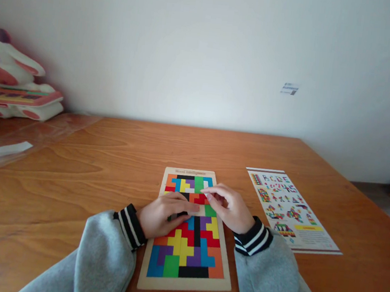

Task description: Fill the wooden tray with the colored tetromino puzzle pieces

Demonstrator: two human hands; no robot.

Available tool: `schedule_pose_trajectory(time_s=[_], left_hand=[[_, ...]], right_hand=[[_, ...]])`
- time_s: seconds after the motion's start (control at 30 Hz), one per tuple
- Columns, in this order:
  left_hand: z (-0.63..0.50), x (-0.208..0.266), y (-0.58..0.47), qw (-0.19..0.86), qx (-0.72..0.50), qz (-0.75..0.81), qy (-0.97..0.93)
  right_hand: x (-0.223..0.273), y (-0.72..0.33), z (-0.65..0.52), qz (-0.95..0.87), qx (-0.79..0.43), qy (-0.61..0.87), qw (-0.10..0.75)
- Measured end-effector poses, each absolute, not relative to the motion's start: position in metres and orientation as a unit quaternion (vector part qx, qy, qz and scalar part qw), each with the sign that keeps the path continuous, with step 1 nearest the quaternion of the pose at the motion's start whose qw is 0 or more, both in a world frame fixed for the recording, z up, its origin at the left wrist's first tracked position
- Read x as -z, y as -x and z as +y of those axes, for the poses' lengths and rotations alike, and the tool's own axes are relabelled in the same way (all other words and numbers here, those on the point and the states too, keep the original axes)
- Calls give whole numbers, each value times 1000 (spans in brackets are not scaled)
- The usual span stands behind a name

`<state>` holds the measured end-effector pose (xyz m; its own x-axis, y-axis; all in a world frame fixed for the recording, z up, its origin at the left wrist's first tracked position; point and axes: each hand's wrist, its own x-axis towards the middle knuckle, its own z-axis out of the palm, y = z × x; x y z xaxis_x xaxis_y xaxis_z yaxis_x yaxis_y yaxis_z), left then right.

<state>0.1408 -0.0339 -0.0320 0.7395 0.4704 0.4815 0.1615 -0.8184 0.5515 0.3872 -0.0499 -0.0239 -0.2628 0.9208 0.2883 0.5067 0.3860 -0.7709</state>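
A wooden block puzzle board (185, 285) lies on the table with its long side pointing away from me. Colourful flat pieces fill most of it, among them a yellow piece (177, 244) and a green piece (171, 266) near the front. My left hand (165, 211) rests over the board's middle from the left, its fingers stretched out and the tips beside a bare pale strip. From the right, my right hand (232, 207) bends over the upper half, thumb and index finger close together at the pieces. Whatever lies between those fingertips is too small to make out.
A printed pattern sheet (290, 207) lies on the table (127, 147) to the right of the board. At the far left stands a white and pink toy keyboard (19, 96) shaped like an animal, with clear plastic wrapping (50, 133) in front. A white wall rises behind.
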Motion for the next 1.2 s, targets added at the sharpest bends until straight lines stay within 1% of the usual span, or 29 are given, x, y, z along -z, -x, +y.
schedule_pose_trajectory(time_s=[0.2,0.37,0.5,0.67,0.83,1.0,1.2], left_hand=[[-33,29,-139,166,-284,139,-934],[-36,31,-138,122,-293,147,-937],[-36,34,-137,94,-277,130,-947],[-39,30,-137,60,-254,115,-958],[-41,25,-139,53,-246,124,-960],[-41,25,-140,60,-248,132,-958],[-42,23,-142,61,-260,134,-954]], right_hand=[[19,-392,-53,-766,-316,462,317],[20,-395,-57,-782,-315,444,303],[24,-396,-57,-800,-304,424,295],[31,-399,-55,-831,-254,395,298],[33,-399,-55,-821,-244,426,293],[32,-397,-54,-790,-241,473,307],[30,-394,-53,-756,-285,502,310]])
